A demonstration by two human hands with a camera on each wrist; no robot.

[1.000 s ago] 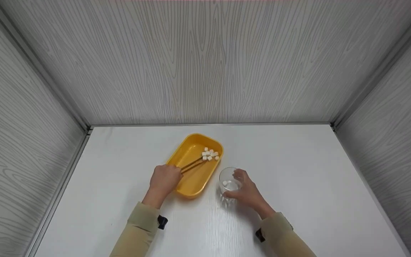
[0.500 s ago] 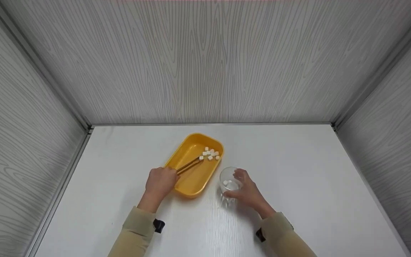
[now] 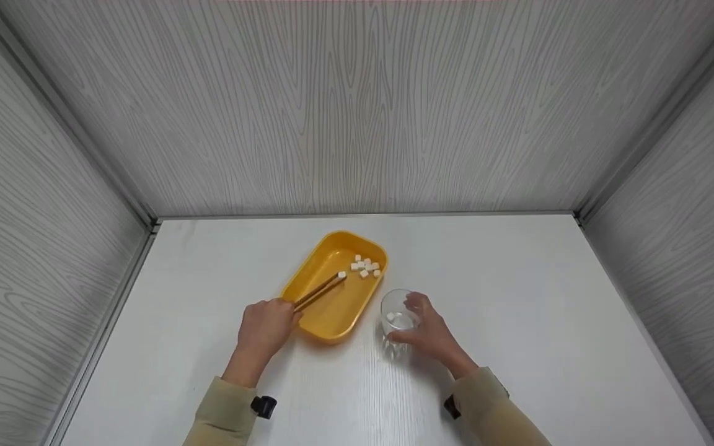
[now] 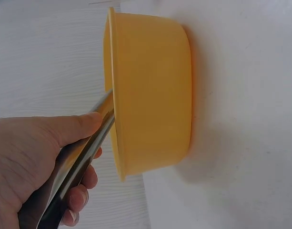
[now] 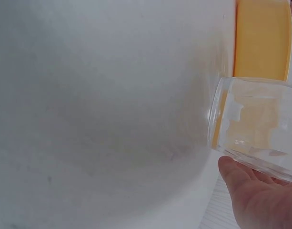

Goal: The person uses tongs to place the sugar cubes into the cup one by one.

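Note:
My left hand (image 3: 264, 328) grips a pair of metal tongs (image 4: 82, 161), thumb on one side and fingers curled on the other. Between the tong tips, a small white cube (image 3: 341, 274) is pinched over the yellow tray (image 3: 332, 337). Several more white cubes (image 3: 366, 267) sit together at the tray's far right end. My right hand (image 3: 429, 334) holds a clear drinking glass (image 3: 396, 298) by its side, thumb and fingers around it. The glass stands upright on the table just right of the tray. One white cube (image 3: 391, 316) lies inside it.
The white table (image 3: 506, 279) is bounded by a wood-grain back panel (image 3: 357, 124) and side panels at left and right. In the right wrist view, the yellow tray (image 5: 262, 40) stands close beyond the glass.
The tongs have drawn one white cube away from the group, toward the lower left. My left hand has moved back and left with them. The right hand and glass have stayed still.

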